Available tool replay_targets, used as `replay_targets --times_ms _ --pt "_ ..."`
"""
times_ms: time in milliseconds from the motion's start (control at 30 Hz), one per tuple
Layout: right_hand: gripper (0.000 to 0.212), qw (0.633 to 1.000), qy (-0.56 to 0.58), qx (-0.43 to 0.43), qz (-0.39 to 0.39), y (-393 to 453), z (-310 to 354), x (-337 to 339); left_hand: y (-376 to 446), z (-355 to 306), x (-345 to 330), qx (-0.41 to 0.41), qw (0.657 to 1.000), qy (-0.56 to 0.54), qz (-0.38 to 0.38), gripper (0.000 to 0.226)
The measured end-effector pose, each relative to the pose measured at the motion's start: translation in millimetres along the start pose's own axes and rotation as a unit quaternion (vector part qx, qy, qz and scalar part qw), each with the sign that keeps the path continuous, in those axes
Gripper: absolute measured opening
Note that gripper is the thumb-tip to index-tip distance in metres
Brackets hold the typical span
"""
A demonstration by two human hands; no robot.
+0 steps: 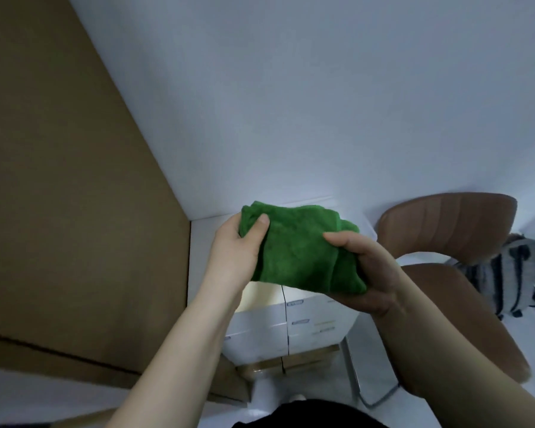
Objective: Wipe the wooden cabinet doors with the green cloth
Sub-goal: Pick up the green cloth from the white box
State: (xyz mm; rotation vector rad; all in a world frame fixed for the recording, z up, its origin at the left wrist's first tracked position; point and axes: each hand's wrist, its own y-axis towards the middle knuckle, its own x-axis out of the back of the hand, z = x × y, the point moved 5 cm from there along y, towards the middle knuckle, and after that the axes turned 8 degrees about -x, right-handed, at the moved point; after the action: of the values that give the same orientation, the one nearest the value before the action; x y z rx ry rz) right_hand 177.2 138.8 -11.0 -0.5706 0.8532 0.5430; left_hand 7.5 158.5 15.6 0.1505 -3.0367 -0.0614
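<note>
A folded green cloth (300,248) is held in the air between both hands, in the middle of the view. My left hand (235,248) pinches its left end, thumb on top. My right hand (368,273) grips the right end from below, with the thumb laid over the cloth. The wooden cabinet door (59,180) is a large plain brown panel filling the left side, apart from the cloth and both hands.
A white wall (322,88) is straight ahead. Below the hands stands a white drawer unit (291,329) with small labels. A brown chair (445,230) is on the right, with a grey striped bag (507,273) beside it.
</note>
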Motion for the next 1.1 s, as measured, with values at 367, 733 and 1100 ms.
replay_targets --times_ms 367,733,1100 --pt "0.048 0.999 -0.006 -0.028 -0.025 -73 -69 -66 -116 -42 14 -0.117 0.986 0.107 -0.058 0.029" --pt "0.054 0.992 0.102 -0.042 0.063 -179 -124 -171 -224 -123 76 -0.187 0.963 0.164 -0.102 0.061" --pt "0.048 0.994 0.038 0.073 0.070 -198 -80 -312 -246 -271 148 -0.330 0.862 0.367 -0.120 0.039"
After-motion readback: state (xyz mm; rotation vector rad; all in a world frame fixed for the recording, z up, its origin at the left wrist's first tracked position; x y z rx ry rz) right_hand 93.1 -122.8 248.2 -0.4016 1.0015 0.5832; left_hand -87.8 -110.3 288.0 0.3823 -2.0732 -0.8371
